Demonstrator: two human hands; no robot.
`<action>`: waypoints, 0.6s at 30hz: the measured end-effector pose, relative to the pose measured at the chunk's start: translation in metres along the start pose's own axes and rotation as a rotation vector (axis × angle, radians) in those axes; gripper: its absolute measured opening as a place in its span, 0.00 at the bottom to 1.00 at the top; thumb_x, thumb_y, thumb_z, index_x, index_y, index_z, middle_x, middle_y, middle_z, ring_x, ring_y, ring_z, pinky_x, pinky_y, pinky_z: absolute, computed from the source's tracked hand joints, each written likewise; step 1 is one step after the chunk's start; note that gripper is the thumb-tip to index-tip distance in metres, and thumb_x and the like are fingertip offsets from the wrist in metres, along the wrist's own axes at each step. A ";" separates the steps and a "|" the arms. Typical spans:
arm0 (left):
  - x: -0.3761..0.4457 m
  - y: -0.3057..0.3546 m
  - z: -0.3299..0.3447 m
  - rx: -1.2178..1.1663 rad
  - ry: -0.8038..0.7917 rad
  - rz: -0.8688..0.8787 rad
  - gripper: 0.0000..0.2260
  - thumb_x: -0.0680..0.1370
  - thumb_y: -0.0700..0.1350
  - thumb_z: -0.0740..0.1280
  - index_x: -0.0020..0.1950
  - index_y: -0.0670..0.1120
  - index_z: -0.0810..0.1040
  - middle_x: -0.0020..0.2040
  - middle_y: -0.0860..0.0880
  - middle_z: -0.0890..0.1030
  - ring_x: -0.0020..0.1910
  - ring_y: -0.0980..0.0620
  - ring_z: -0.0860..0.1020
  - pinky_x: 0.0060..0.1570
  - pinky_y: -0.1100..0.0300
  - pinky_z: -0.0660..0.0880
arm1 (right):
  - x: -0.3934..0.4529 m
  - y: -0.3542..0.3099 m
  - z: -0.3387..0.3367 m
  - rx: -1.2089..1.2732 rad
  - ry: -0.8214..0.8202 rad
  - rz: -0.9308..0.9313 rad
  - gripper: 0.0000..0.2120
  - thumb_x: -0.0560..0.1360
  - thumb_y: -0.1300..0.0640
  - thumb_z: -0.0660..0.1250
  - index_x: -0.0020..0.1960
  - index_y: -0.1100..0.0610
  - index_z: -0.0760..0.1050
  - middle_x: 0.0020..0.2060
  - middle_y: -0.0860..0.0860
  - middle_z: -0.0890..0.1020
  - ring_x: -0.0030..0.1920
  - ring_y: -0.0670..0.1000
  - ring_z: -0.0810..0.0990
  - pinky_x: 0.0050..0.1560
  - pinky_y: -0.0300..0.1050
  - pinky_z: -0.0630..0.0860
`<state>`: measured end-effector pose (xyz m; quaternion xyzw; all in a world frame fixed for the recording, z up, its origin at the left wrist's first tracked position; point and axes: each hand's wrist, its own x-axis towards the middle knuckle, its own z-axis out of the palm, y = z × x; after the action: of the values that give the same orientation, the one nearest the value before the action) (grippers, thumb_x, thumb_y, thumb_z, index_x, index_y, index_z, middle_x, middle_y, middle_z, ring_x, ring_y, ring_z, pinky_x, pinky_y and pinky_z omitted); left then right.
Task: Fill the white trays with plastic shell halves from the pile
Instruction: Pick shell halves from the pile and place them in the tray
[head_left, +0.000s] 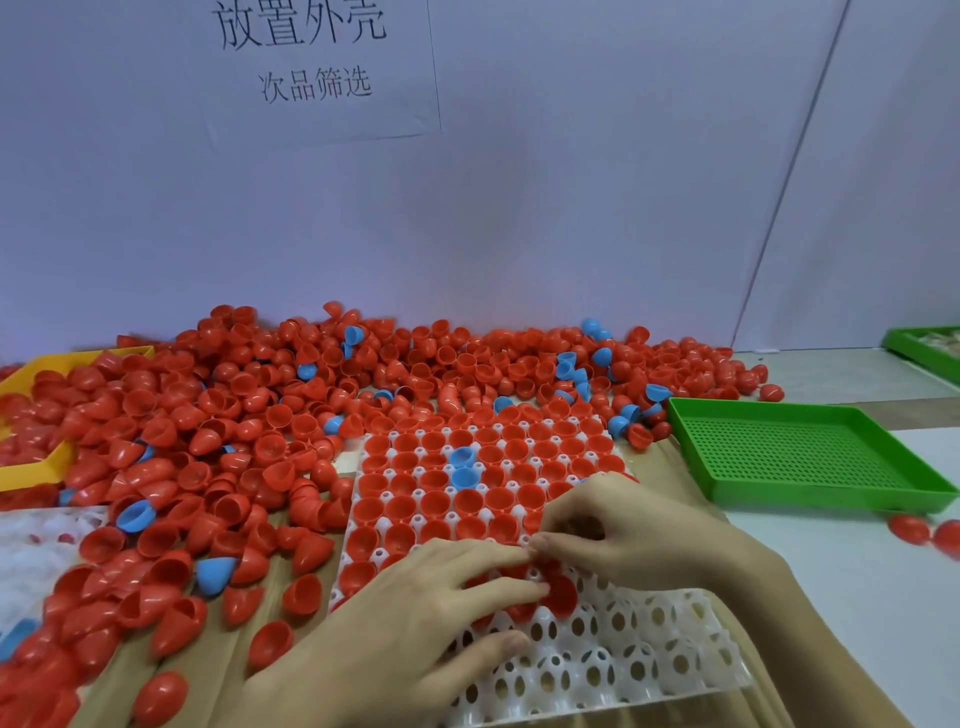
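Over the half-filled white tray (613, 660) on the table (831, 571), a left hand (395, 623) rests with fingers spread while the right hand (613, 525) pinches red shell halves (558, 592), the pile (249, 415) just behind.

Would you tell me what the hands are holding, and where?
Both hands, left hand and right hand, meet over red shell halves on the white tray; fingers hide the exact hold.

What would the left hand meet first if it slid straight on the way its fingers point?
Probably the right hand: the left hand points right and slightly away across the white tray, fingertips nearly meeting the right fingertips. Depth is unclear.
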<state>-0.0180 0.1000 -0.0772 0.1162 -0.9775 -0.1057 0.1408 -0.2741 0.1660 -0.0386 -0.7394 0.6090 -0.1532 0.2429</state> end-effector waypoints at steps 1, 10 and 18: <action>0.000 -0.001 0.000 -0.007 -0.003 -0.005 0.20 0.86 0.65 0.54 0.78 0.64 0.70 0.79 0.64 0.67 0.76 0.70 0.61 0.73 0.67 0.61 | 0.000 0.000 -0.001 0.009 0.024 -0.001 0.13 0.84 0.44 0.65 0.48 0.48 0.85 0.34 0.48 0.83 0.30 0.44 0.74 0.32 0.39 0.70; 0.002 0.001 -0.006 -0.028 0.012 -0.016 0.23 0.87 0.66 0.51 0.79 0.62 0.69 0.77 0.66 0.68 0.76 0.71 0.61 0.75 0.69 0.59 | 0.042 0.050 -0.027 -0.024 0.776 0.201 0.14 0.83 0.64 0.64 0.64 0.50 0.77 0.53 0.47 0.82 0.49 0.44 0.82 0.52 0.43 0.82; -0.002 -0.007 -0.023 -0.132 0.054 -0.076 0.24 0.86 0.64 0.49 0.73 0.57 0.77 0.71 0.66 0.72 0.72 0.71 0.65 0.72 0.70 0.62 | 0.053 0.113 -0.042 -0.444 0.432 0.460 0.19 0.79 0.63 0.71 0.67 0.50 0.80 0.64 0.50 0.76 0.66 0.56 0.74 0.64 0.52 0.77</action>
<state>-0.0082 0.0894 -0.0577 0.1463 -0.9591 -0.1720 0.1705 -0.3784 0.0908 -0.0692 -0.5686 0.8146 -0.1112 -0.0289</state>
